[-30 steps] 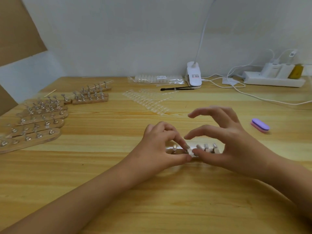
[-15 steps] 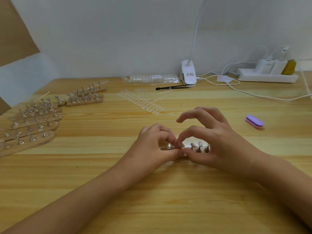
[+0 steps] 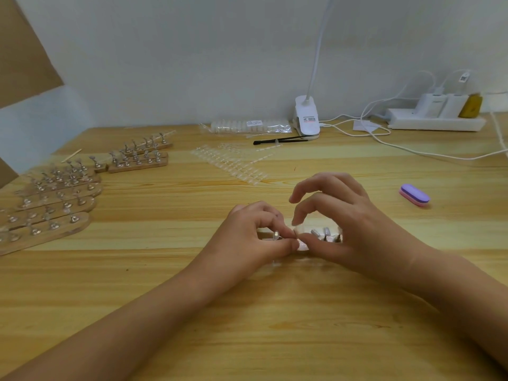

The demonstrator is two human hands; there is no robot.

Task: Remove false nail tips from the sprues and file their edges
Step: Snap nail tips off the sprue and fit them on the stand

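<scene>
Left hand point(image 3: 248, 239), right hand point(image 3: 357, 233) bare; both forearms bare to frame edge.

Sprues of clear nail tips point(image 3: 231, 164) lie flat on the far middle of the table, several thin strips side by side and slanting from far left to near right, the tips still attached in rows. A single tip point(image 3: 301, 245), pale and translucent, sits near centre, pinched between the fingertips of the left hand point(image 3: 247, 237) and right hand point(image 3: 354, 229) and mostly hidden by them. The file block point(image 3: 414, 195), an oval with a purple top and pink underside, lies flat well to the right.
</scene>
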